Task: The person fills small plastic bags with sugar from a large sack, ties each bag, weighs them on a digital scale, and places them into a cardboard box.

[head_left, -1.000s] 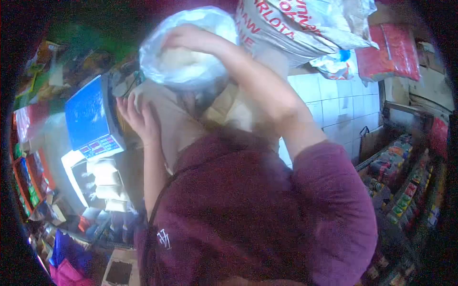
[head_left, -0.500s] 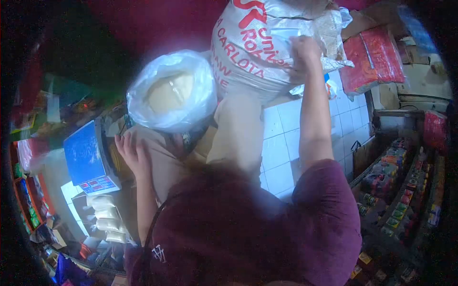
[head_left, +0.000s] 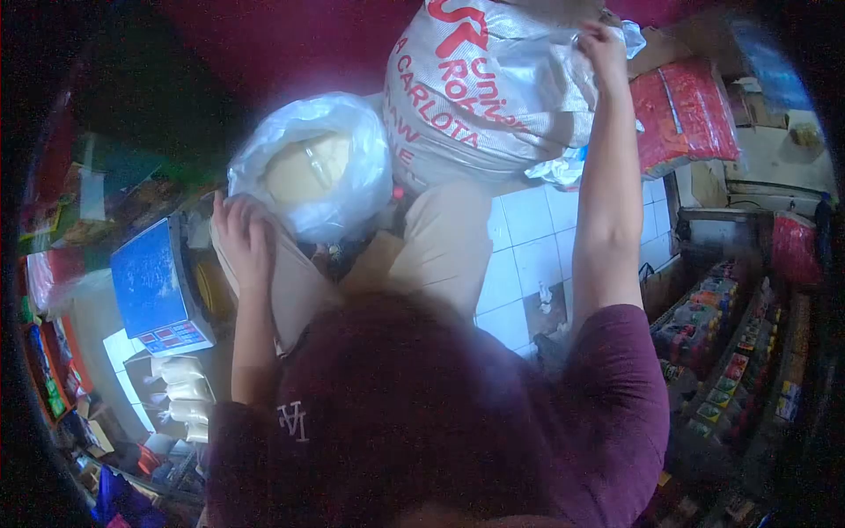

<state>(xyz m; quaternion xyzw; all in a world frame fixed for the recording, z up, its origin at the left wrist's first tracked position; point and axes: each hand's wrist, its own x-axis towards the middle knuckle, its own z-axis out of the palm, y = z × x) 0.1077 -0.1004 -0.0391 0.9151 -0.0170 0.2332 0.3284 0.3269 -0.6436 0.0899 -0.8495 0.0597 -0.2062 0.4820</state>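
My right hand [head_left: 606,51] is at the upper right with its fingers closed on the edge of a large white woven sack [head_left: 440,79] with red lettering. The sack's side is creased below the hand. My left hand [head_left: 246,231] lies on my left knee, holding nothing, with its fingers stretched out and slightly apart. Between the left knee and the sack stands a clear plastic bag [head_left: 348,207] with its mouth folded wide. Pale, grainy contents [head_left: 290,176] fill it, and a clear object, perhaps a scoop or cup [head_left: 317,165], sits in them.
A blue weighing scale [head_left: 150,273] is at my left, with several small filled bags [head_left: 187,392] stacked below it. Red wrapped packs [head_left: 687,119] lie right of the sack. White floor tiles [head_left: 528,224] show beneath. Shelves of small goods [head_left: 717,352] line the right side.
My right hand has moved up and right along the sack, whose upper side has shifted and creased. The left hand has stayed at the knee, its fingers now lying lower on it.
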